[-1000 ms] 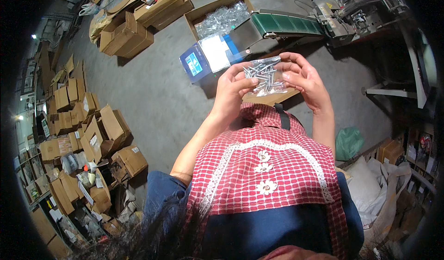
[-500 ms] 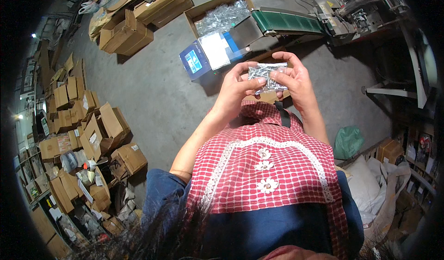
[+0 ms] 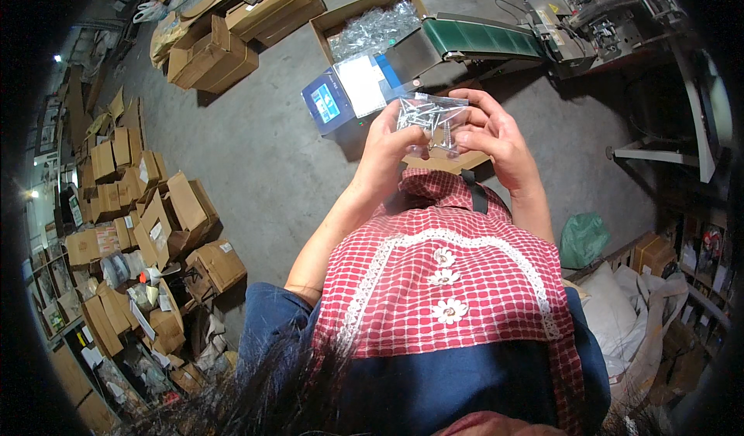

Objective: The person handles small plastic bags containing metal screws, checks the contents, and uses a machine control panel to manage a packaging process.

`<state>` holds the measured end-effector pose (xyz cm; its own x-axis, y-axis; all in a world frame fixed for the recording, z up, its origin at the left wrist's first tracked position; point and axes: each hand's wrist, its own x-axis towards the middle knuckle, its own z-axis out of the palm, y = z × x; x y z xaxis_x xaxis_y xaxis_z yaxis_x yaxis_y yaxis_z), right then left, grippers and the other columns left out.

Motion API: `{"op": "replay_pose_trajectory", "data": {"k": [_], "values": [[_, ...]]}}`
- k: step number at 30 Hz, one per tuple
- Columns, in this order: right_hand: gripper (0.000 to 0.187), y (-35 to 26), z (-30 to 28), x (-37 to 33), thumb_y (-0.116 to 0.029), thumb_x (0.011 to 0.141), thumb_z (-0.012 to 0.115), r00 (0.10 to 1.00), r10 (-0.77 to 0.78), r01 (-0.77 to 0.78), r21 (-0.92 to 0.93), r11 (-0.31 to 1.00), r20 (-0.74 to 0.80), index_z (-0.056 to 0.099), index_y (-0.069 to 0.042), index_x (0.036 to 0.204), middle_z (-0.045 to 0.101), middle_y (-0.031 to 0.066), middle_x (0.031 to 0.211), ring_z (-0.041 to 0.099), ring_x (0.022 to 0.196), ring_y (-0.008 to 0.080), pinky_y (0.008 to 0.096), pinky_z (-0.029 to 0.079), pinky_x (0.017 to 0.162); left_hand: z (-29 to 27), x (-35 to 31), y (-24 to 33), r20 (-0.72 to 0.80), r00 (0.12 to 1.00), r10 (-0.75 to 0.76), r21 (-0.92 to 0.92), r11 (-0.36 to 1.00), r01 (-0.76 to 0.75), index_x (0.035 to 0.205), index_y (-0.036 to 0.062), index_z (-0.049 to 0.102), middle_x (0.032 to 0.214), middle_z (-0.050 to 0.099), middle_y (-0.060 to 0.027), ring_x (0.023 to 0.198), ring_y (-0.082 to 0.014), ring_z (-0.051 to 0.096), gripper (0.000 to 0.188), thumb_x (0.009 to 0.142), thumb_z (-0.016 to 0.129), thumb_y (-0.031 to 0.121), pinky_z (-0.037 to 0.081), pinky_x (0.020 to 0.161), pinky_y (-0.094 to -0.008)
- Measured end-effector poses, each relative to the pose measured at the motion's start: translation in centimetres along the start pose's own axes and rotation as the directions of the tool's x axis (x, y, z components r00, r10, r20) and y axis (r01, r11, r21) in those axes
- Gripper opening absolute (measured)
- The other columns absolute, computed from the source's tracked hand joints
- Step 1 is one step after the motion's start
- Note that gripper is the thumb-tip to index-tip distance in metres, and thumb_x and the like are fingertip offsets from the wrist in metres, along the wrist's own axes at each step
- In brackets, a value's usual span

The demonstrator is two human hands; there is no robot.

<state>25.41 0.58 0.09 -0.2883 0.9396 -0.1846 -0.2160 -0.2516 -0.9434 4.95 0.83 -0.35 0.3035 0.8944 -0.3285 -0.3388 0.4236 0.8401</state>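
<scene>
A small clear plastic bag of screws [image 3: 431, 117] is held up in front of my chest, the silvery screws lying at mixed angles inside it. My left hand [image 3: 390, 143] grips its left side, thumb across the front and fingers behind. On the other side, my right hand [image 3: 497, 137] has its thumb and bent fingers at the bag's right edge. The fingertips behind the bag are partly hidden. Beneath both hands, part of a cardboard box [image 3: 449, 164] shows above my red checked apron [image 3: 442, 281].
Ahead, a green conveyor belt [image 3: 488, 39] slopes from a machine [image 3: 577, 29] toward an open carton [image 3: 316, 31] of clear bags. A blue box [image 3: 324, 104] with a white sheet stands beside it. Cardboard boxes [image 3: 167, 227] crowd the left; a green bag [image 3: 583, 239] lies right.
The bag has shifted slightly left and up and tilted, and its screws have spread. My right thumb has slid from the bag's front toward its right edge.
</scene>
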Motion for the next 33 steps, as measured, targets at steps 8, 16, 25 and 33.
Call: {"op": "replay_pose_trajectory", "data": {"k": [8, 16, 25, 33], "values": [[0.058, -0.2, 0.8, 0.0, -0.001, 0.079, 0.068, 0.998, 0.057, -0.057, 0.046, 0.997, -0.005, 0.047, -0.001, 0.134, 0.065, 0.0081, 0.098, 0.064, 0.082, 0.0123, 0.025, 0.053, 0.067, 0.0, 0.2, -0.1, 0.048, 0.999, -0.022, -0.008, 1.0, 0.023, 0.121, 0.0008, 0.057, 0.099, 0.063, -0.0055, 0.081, -0.0123, 0.057, 0.048, 0.075, 0.061, 0.013, 0.044, 0.072, -0.025], [0.058, -0.2, 1.0, -0.2, 0.0, 0.079, 0.07, 1.0, 0.018, -0.017, 0.057, 0.998, -0.019, 0.047, -0.001, 0.133, 0.065, 0.0072, 0.096, 0.064, 0.083, 0.0118, 0.0247, 0.054, 0.069, 0.4, 0.2, -0.3, 0.013, 1.0, -0.014, -0.08, 0.997, 0.015, 0.119, 0.0011, 0.059, 0.098, 0.065, -0.004, 0.08, -0.0109, 0.058, 0.043, 0.078, 0.064, 0.015, 0.044, 0.07, -0.0227], [0.072, -0.5, 1.2, -0.5, -0.003, 0.076, 0.074, 0.996, 0.034, -0.03, 0.052, 0.998, -0.084, 0.041, -0.001, 0.139, 0.066, 0.009, 0.095, 0.067, 0.087, 0.0158, 0.0281, 0.056, 0.072, 0.0, 0.5, -0.8, -0.004, 1.0, 0.029, -0.05, 0.998, -0.029, 0.117, 0.0001, 0.058, 0.1, 0.066, -0.007, 0.081, -0.0144, 0.062, 0.041, 0.078, 0.066, 0.007, 0.049, 0.069, -0.0265], [0.078, -1.1, 1.7, -0.7, -0.002, 0.075, 0.073, 0.998, 0.023, -0.019, 0.073, 0.997, -0.058, 0.036, -0.001, 0.143, 0.066, 0.01, 0.09, 0.066, 0.084, 0.0169, 0.0294, 0.056, 0.069, -0.1, 0.5, -0.3, -0.004, 0.999, 0.037, -0.051, 0.998, -0.037, 0.11, 0.0016, 0.055, 0.096, 0.062, -0.0071, 0.08, -0.0134, 0.06, 0.037, 0.075, 0.065, 0.008, 0.048, 0.066, -0.0265]]}}
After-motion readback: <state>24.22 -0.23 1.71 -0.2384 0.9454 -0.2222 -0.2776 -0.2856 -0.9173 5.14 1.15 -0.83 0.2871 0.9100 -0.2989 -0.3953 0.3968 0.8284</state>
